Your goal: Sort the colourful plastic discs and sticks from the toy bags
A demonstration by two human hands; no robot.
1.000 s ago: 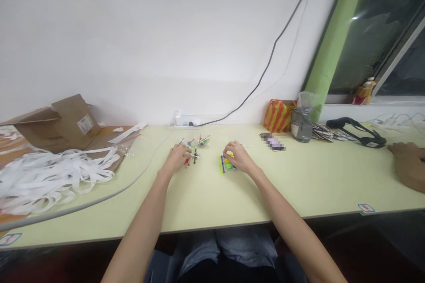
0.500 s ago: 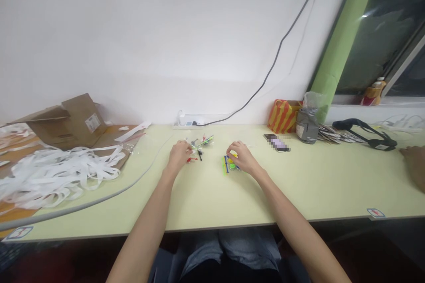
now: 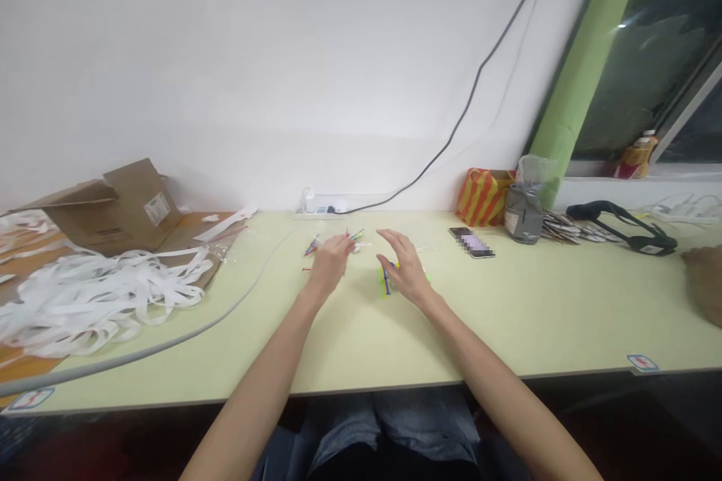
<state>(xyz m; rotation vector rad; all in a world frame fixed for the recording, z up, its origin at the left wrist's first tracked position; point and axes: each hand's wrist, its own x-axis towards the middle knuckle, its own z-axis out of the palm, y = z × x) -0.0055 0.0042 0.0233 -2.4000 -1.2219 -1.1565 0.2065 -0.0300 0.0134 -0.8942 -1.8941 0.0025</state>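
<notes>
My left hand (image 3: 330, 264) is over the small pile of thin coloured plastic pieces (image 3: 310, 246), its fingers drawn together at the pile's right side. Whatever it pinches, if anything, is too small to make out. A short red piece (image 3: 306, 269) lies left of this hand. My right hand (image 3: 408, 269) is open, thumb and fingers spread apart towards the left hand. Beneath and beside it, a group of blue, yellow and green plastic parts (image 3: 386, 284) lies on the table, partly hidden by the palm.
A phone (image 3: 474, 243), a striped bag (image 3: 480, 198), a grey pouch (image 3: 522, 214) and a black strap (image 3: 643, 237) are on the right. On the left are white ribbon (image 3: 107, 297), a cardboard box (image 3: 124, 207) and a grey cable (image 3: 186, 332). Another person's hand (image 3: 705, 282) shows at far right.
My left hand has moved right across the pile towards my right hand. The right hand's fingers have lifted off the coloured parts and spread apart.
</notes>
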